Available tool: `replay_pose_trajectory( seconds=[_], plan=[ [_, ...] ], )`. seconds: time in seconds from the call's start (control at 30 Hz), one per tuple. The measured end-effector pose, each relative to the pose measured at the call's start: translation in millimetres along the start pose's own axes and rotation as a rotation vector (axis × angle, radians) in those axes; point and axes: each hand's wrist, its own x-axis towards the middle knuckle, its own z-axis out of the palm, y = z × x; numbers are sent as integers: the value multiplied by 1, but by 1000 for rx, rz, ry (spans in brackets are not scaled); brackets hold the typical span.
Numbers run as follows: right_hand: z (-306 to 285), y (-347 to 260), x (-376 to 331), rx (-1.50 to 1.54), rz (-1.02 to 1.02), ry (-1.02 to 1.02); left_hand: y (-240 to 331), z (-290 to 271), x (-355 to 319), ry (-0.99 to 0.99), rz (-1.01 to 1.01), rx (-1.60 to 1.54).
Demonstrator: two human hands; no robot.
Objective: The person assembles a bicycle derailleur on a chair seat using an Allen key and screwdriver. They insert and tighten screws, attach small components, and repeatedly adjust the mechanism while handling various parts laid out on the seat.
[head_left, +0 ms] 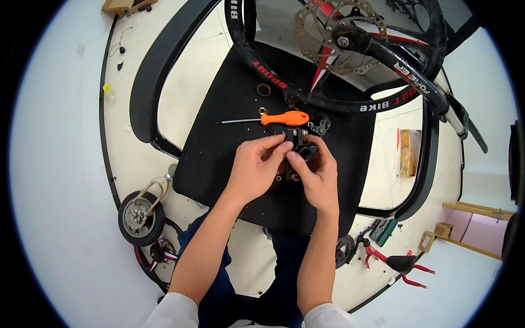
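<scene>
Both hands hold a small black metal bicycle part (306, 151) with silver bolts and a round opening, above the seat of a black chair (213, 164). My left hand (255, 167) pinches it from the left, thumb and fingers closed. On the other side, my right hand (319, 177) grips it, with the thumb on its front and the fingers behind. My fingers hide part of its shape. Just beyond lies a screwdriver (284, 118) with an orange handle, its shaft pointing left. A dark metal piece with holes (320, 125) rests right of the handle.
A bike wheel with a brake disc (342, 38) and black fork (404, 68) leans over the chair's far side. A metal ring (263, 89) and a nut (263, 111) lie on the seat. Armrests (147, 93) flank it. A small wheel (141, 218) stands on the floor at left.
</scene>
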Motion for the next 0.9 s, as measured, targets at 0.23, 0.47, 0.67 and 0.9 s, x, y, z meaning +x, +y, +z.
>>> replay_pose_trajectory(
  seconds=[0.23, 0.47, 0.67, 0.9],
  plan=[
    [9, -9, -7, -200, -62, 130, -3, 6, 5, 27, -1, -63],
    [-7, 5, -1, 45, -83, 10, -4, 0, 8, 27, 96, -146],
    [-32, 18, 2, -571, -175, 281, -9, -10, 0, 119, 13, -52],
    [-7, 18, 3, -999, -148, 137, -11, -10, -4, 59, -70, 3]
  ],
)
